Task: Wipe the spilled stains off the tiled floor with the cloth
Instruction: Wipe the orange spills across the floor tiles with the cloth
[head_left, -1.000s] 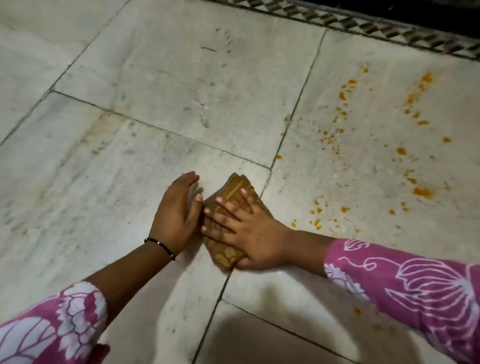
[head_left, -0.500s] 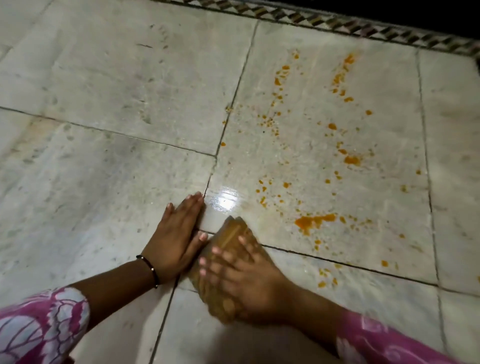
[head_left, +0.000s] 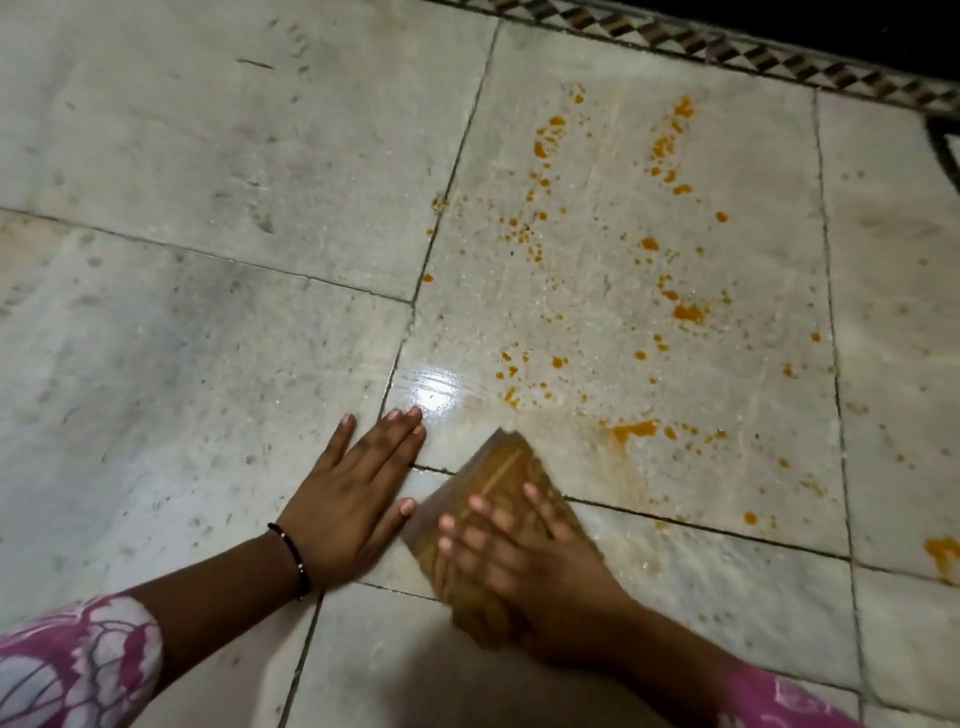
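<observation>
The right hand (head_left: 535, 577) lies flat on top of a folded brown cloth (head_left: 501, 483), its fingers (head_left: 480, 512) spread and pressing down on the fabric rather than curling round it (the hand is motion-blurred, so the exact fingertip contact is hard to read). The cloth sits on the tiled floor (head_left: 208, 156) across a grout line, where several pale marble tiles meet, with its far corner pointing toward the spill.

The left hand (head_left: 348, 499) rests palm-down on the floor just beside the cloth, to its left, fingers (head_left: 387, 439) straight, close together and holding nothing; the thumb tip reaches nearly to the cloth's edge, though I cannot tell whether it touches. A thin dark bracelet (head_left: 291, 553) circles that wrist, and a pink sleeve (head_left: 78, 670) with a white floral print covers the forearm further back. A matching pink cuff shows at the lower right.

Orange stains (head_left: 634, 430) are scattered over the tile ahead and to the right of the cloth: a larger smear lies near the cloth's far corner, smaller drops run in loose lines toward the far edge, and another blotch sits at the right border of the view. A wet, shiny patch (head_left: 434, 389) reflects light just beyond the left fingertips. A patterned border strip (head_left: 727, 49) runs along the far side of the floor.
</observation>
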